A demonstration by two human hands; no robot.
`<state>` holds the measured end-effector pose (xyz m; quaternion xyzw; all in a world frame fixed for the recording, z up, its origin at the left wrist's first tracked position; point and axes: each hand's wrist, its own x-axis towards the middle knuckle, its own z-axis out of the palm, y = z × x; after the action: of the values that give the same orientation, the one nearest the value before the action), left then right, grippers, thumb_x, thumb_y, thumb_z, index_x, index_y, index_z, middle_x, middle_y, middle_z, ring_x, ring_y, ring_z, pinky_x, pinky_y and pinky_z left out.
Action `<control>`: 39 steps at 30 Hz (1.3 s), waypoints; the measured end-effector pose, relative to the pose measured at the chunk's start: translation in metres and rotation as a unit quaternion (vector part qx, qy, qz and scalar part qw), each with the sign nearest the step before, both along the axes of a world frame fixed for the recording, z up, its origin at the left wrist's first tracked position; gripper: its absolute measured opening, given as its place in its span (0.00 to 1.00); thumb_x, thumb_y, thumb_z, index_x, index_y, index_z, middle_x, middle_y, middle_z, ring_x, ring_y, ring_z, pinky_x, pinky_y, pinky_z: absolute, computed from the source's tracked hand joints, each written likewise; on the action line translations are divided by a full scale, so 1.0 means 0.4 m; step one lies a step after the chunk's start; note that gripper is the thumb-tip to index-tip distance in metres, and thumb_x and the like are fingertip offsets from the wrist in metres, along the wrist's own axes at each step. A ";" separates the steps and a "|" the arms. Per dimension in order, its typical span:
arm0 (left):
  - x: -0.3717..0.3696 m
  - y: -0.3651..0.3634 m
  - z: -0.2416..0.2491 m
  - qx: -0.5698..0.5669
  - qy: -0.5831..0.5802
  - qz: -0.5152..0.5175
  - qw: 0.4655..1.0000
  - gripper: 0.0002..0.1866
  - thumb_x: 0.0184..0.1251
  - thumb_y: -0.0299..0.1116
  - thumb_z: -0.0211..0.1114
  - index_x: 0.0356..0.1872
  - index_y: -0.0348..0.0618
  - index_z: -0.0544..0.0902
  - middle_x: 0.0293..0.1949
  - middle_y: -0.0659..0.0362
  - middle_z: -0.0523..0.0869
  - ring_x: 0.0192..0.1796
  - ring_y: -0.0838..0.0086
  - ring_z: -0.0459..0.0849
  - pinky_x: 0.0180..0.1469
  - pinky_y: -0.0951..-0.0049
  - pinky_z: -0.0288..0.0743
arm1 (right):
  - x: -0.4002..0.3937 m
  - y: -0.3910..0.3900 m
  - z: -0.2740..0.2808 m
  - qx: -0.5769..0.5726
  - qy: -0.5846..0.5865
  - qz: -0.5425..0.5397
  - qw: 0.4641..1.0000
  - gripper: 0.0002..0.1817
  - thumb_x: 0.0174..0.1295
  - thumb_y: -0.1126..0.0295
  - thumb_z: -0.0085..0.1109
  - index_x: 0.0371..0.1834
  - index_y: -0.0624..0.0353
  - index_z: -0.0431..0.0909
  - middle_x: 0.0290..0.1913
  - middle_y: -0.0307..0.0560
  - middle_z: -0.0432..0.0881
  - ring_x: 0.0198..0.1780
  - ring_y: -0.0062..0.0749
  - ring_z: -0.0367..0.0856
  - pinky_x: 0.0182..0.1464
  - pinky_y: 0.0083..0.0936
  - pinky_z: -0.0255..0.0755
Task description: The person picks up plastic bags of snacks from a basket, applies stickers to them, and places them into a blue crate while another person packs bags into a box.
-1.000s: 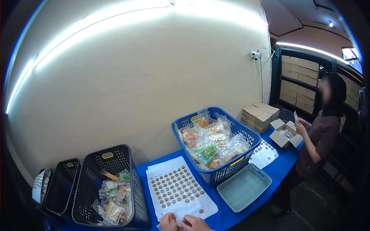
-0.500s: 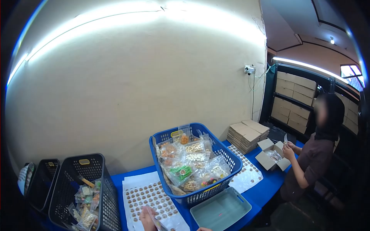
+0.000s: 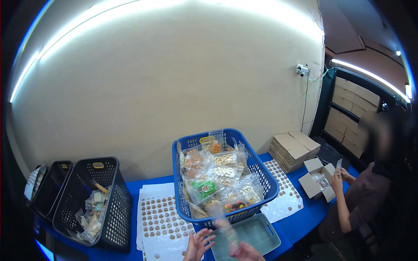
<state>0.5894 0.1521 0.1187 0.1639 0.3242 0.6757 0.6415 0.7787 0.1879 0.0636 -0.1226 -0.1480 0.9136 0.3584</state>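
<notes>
Left hand point(image 3: 197, 245) now fingers spread, empty; earlier pinching at sticker sheet point(image 3: 159, 217). Right hand point(image 3: 246, 252) grips blurred snack packet point(image 3: 225, 225), raised between both hands, over grey tray point(image 3: 252, 235), below blue basket point(image 3: 261, 174).

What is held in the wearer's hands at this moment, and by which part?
A small clear packet, blurred, rises from the right hand, held at its lower end. The left hand is open beside it, holding nothing.
</notes>
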 end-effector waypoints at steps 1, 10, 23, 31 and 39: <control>0.018 -0.007 -0.005 -0.019 0.002 -0.002 1.000 0.24 0.67 0.49 0.39 0.49 0.39 0.71 0.37 0.56 0.77 0.42 0.69 0.75 0.45 0.68 0.67 | 0.004 0.010 0.006 -0.016 0.050 -0.004 0.999 0.09 0.59 0.64 0.52 0.31 0.59 0.72 0.25 0.36 0.73 0.28 0.17 0.70 0.32 0.18 0.66; 0.008 -0.029 -0.030 -0.053 0.423 -0.163 0.890 0.18 0.65 0.38 0.49 0.51 0.37 0.69 0.44 0.57 0.77 0.43 0.78 0.75 0.44 0.80 0.69 | -0.026 0.047 -0.009 0.219 -0.229 0.014 0.948 0.10 0.59 0.65 0.52 0.35 0.63 0.73 0.29 0.36 0.73 0.32 0.15 0.68 0.35 0.14 0.62; 0.092 0.023 -0.050 -0.056 0.380 -0.131 0.914 0.12 0.61 0.36 0.57 0.36 0.36 0.79 0.27 0.64 0.79 0.30 0.86 0.73 0.32 0.82 0.67 | 0.103 0.070 0.080 0.334 -0.355 0.066 0.871 0.13 0.60 0.62 0.51 0.27 0.60 0.74 0.22 0.34 0.72 0.25 0.14 0.68 0.28 0.13 0.62; -0.006 0.067 0.123 0.140 0.353 0.429 0.819 0.16 0.65 0.40 0.50 0.24 0.37 0.72 0.18 0.62 0.74 0.20 0.83 0.72 0.22 0.81 0.65 | 0.082 0.065 0.106 0.294 -0.316 -0.025 0.902 0.13 0.59 0.65 0.52 0.19 0.59 0.71 0.19 0.33 0.71 0.23 0.13 0.67 0.26 0.12 0.60; -0.094 0.125 0.139 0.097 0.534 0.271 0.795 0.15 0.62 0.37 0.55 0.38 0.31 0.75 0.25 0.58 0.79 0.28 0.81 0.75 0.31 0.81 0.68 | 0.093 0.082 0.071 0.279 -0.288 -0.004 0.916 0.15 0.59 0.71 0.51 0.15 0.57 0.63 0.17 0.32 0.65 0.21 0.12 0.61 0.23 0.12 0.54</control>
<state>0.5516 0.2021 0.1743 0.4656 0.5794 0.6546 0.1377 0.8158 0.2209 0.0921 -0.2759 -0.4934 0.7587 0.3238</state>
